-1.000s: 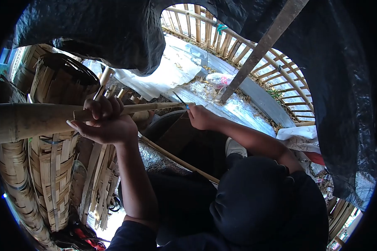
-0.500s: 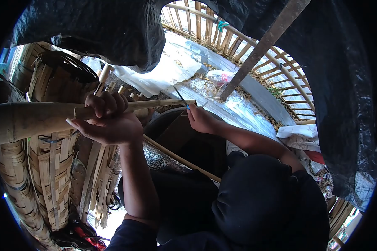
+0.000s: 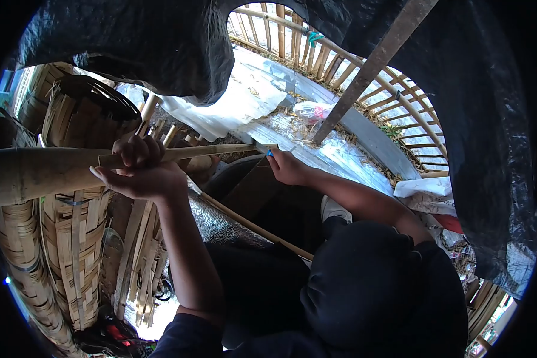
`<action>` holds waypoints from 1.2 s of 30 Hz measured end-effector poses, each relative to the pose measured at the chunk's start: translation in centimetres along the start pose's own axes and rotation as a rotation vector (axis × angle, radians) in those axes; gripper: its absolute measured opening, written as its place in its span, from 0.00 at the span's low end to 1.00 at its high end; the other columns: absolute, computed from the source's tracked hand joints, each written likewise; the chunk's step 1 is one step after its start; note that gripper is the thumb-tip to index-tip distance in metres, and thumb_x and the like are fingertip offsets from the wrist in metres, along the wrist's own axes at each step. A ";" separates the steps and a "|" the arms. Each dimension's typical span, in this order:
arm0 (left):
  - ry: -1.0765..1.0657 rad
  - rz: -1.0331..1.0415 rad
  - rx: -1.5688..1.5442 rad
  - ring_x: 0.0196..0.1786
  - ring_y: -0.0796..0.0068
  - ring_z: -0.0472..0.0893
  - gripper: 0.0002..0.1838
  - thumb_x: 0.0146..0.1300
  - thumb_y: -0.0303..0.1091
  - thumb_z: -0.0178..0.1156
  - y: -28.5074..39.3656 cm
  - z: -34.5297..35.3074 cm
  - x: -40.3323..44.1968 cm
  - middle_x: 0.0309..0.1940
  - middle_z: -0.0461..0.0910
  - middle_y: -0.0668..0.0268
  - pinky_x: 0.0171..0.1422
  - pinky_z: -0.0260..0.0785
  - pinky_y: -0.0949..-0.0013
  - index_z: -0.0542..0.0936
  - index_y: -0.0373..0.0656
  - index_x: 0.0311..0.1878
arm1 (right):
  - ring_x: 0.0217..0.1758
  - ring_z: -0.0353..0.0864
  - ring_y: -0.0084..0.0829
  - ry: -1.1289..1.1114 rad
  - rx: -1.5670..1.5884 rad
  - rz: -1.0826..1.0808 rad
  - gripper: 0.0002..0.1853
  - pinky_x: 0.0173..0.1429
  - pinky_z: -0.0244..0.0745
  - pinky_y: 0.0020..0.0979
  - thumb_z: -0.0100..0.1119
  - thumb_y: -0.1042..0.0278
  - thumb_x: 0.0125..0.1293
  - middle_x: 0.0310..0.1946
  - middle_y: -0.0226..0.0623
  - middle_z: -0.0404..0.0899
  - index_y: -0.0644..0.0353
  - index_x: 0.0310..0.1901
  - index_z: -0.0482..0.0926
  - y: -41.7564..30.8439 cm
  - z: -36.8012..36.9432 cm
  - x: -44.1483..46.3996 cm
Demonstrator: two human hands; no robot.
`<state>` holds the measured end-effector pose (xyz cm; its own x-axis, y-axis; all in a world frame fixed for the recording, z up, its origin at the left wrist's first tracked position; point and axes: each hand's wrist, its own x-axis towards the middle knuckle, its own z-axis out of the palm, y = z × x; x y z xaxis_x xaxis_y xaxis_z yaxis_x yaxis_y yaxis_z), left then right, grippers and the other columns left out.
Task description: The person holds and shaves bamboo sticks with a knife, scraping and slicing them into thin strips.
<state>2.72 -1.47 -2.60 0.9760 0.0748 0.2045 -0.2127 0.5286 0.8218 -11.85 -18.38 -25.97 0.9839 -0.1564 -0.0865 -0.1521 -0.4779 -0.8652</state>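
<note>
My left hand (image 3: 146, 170) is closed around a pale bamboo strip (image 3: 206, 151), gripping it near its left end. Behind that hand, a thick bamboo pole (image 3: 42, 173) runs in from the left edge. At the strip's far right end, my right hand (image 3: 292, 168) is closed on a small knife (image 3: 270, 153); a bit of blue shows at its grip. The dark blade lies against the strip near its tip, mostly hard to make out. Below the strip, a longer thin bamboo rod (image 3: 256, 230) slants down to the right.
Tall woven bamboo baskets (image 3: 71, 256) stand at the left, with several loose bamboo slats (image 3: 143, 262) beside them. Black plastic sheeting (image 3: 149, 48) hangs overhead. A brown post (image 3: 370, 71) slants at the upper right, before a bamboo fence (image 3: 340, 51).
My left hand has shifted slightly left and the strip with it. The knife blade has swung from pointing up and away to lying low along the strip's end.
</note>
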 end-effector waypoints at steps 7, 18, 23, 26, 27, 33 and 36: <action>0.020 0.035 0.002 0.14 0.84 0.48 0.31 0.66 0.69 0.36 -0.4 -1.2 1.0 0.11 0.52 0.76 0.18 0.36 0.76 0.58 0.54 0.18 | 0.36 0.78 0.60 -0.029 -0.026 -0.009 0.14 0.40 0.70 0.50 0.46 0.64 0.71 0.28 0.60 0.77 0.70 0.38 0.70 -1.2 -0.5 0.3; -0.101 -0.021 -0.208 0.15 0.79 0.45 0.31 0.65 0.69 0.33 7.4 -1.8 -4.5 0.11 0.48 0.76 0.21 0.41 0.71 0.57 0.52 0.18 | 0.36 0.77 0.42 -0.253 -0.302 -0.023 0.17 0.45 0.69 0.40 0.45 0.58 0.73 0.31 0.48 0.77 0.66 0.41 0.72 -19.4 -14.2 1.6; -0.152 0.060 -0.218 0.16 0.79 0.46 0.31 0.65 0.68 0.33 16.4 0.1 -7.0 0.12 0.50 0.75 0.22 0.42 0.71 0.58 0.51 0.19 | 0.32 0.75 0.36 -0.189 -0.389 -0.201 0.16 0.42 0.69 0.38 0.46 0.58 0.73 0.27 0.42 0.75 0.66 0.40 0.72 -32.3 -18.1 -0.5; -0.236 0.147 -0.169 0.16 0.79 0.46 0.31 0.65 0.68 0.33 19.9 0.5 -9.1 0.12 0.50 0.75 0.22 0.42 0.71 0.57 0.51 0.19 | 0.38 0.80 0.50 -0.190 -0.483 -0.295 0.18 0.44 0.72 0.42 0.45 0.57 0.73 0.32 0.51 0.79 0.67 0.42 0.73 -38.8 -18.5 -4.0; -0.261 0.158 -0.136 0.15 0.79 0.47 0.32 0.65 0.69 0.32 20.9 0.3 -9.7 0.12 0.49 0.75 0.21 0.43 0.70 0.58 0.51 0.19 | 0.38 0.80 0.49 -0.144 -0.545 -0.341 0.17 0.44 0.72 0.41 0.45 0.57 0.73 0.33 0.51 0.79 0.66 0.41 0.73 -40.0 -18.0 -5.3; -0.233 0.198 -0.176 0.15 0.80 0.48 0.32 0.64 0.69 0.30 23.2 -0.3 -11.7 0.11 0.51 0.76 0.22 0.43 0.71 0.58 0.51 0.19 | 0.37 0.81 0.47 -0.292 -0.860 -0.249 0.16 0.45 0.73 0.41 0.42 0.62 0.73 0.35 0.52 0.80 0.68 0.43 0.75 -41.6 -14.2 -8.2; -0.179 0.184 -0.192 0.15 0.80 0.48 0.32 0.64 0.69 0.31 23.1 -0.5 -12.4 0.11 0.51 0.76 0.22 0.44 0.71 0.58 0.51 0.19 | 0.39 0.80 0.47 -0.476 -0.755 -0.081 0.16 0.47 0.71 0.43 0.41 0.60 0.74 0.35 0.51 0.79 0.65 0.43 0.74 -39.5 -12.2 -6.7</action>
<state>-14.30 10.23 13.60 0.8946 0.0434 0.4448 -0.3560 0.6709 0.6505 -13.58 -8.96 14.82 0.9035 0.1978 -0.3803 0.0637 -0.9393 -0.3370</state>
